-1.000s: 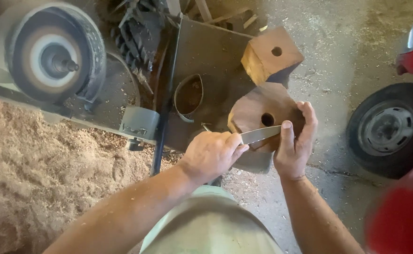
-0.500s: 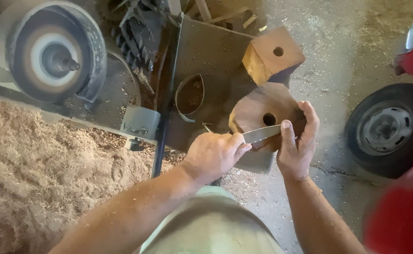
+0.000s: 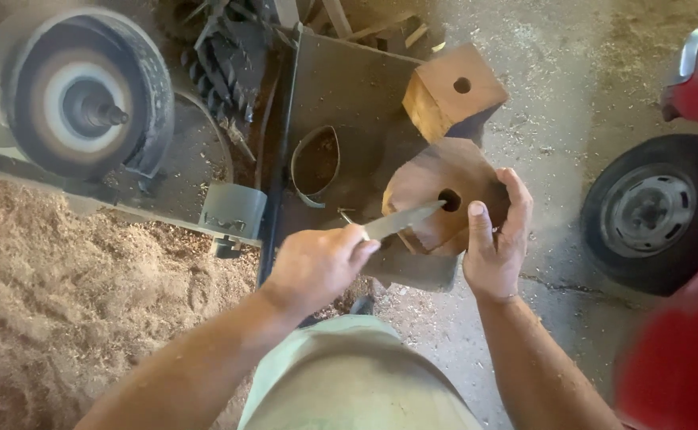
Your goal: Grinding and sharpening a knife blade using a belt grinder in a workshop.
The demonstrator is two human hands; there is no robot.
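Observation:
My left hand (image 3: 317, 263) is closed around the handle of a knife (image 3: 401, 220), whose grey blade points right and up toward the centre hole of a roughly cut wooden block (image 3: 436, 179). My right hand (image 3: 496, 235) grips that block at its right and lower edge, thumb pressed on the face, holding it tilted against a dark metal plate (image 3: 349, 87). The blade tip lies on the block's face just left of the hole.
A second square wooden block (image 3: 452, 91) with a hole rests on the plate behind. A metal ring (image 3: 315, 163) lies on the plate. A wheel-like machine drum (image 3: 74, 95) stands at left, a sawdust heap (image 3: 70, 302) below it. A red vehicle's tyre (image 3: 655, 211) is at right.
The view has shifted slightly. The knife and both hands stay at the block in nearly the same pose; the blade tip sits a little closer to the hole.

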